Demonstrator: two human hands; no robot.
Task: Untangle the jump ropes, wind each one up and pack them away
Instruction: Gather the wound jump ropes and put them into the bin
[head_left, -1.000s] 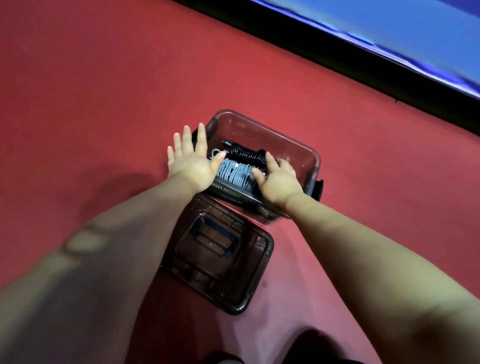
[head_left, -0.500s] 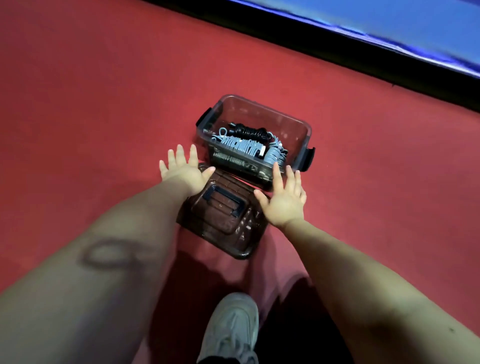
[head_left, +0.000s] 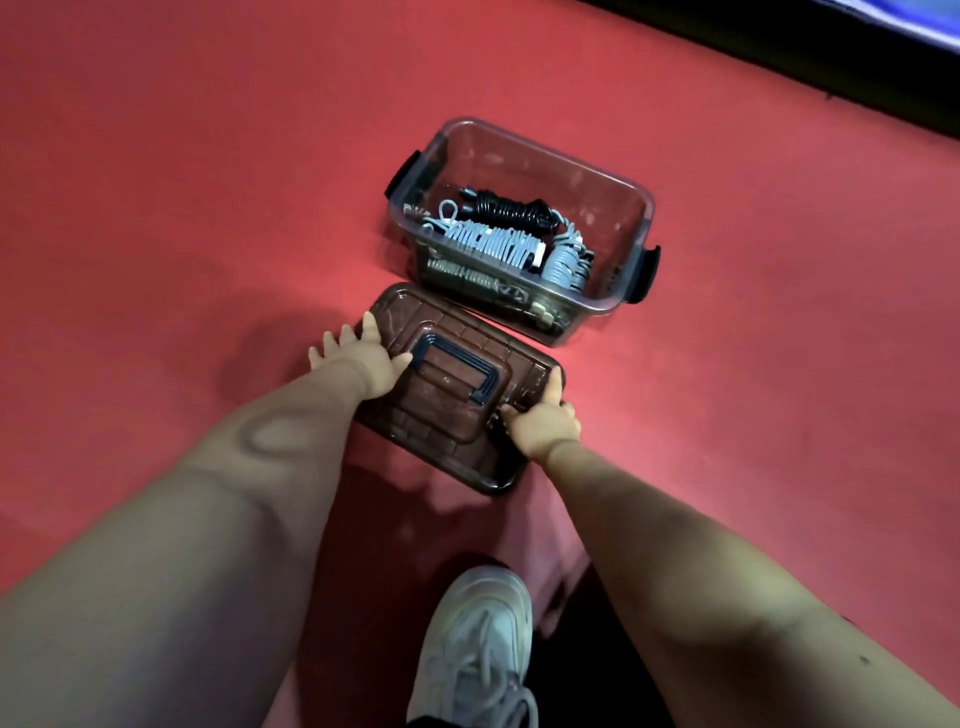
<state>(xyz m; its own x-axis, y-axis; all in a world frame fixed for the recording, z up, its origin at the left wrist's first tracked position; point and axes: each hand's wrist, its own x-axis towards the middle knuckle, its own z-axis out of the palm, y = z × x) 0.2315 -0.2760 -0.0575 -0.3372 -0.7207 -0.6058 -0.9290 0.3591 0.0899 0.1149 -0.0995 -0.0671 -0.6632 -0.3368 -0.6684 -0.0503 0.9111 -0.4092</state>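
A clear plastic box (head_left: 638, 200) with black side latches stands open on the red floor. Inside it lie wound jump ropes: a black one (head_left: 506, 208), a light blue one (head_left: 488, 241) and a grey coil (head_left: 566, 260). The brown see-through lid (head_left: 447, 415) with a black handle lies flat on the floor just in front of the box. My left hand (head_left: 363, 358) rests on the lid's left end, fingers spread and straight, thumb by the handle. My right hand (head_left: 545, 421) grips the lid's right edge with curled fingers.
My pale sneaker (head_left: 478, 644) stands on the floor below the lid. A black strip (head_left: 831, 52) runs along the top right, edging the red floor. Red floor surrounds the box on the left and right.
Both hands left the ropes in the box and came back to the lid, the left onto its left end, the right closing on its right edge. The view pulled back, showing my shoe.
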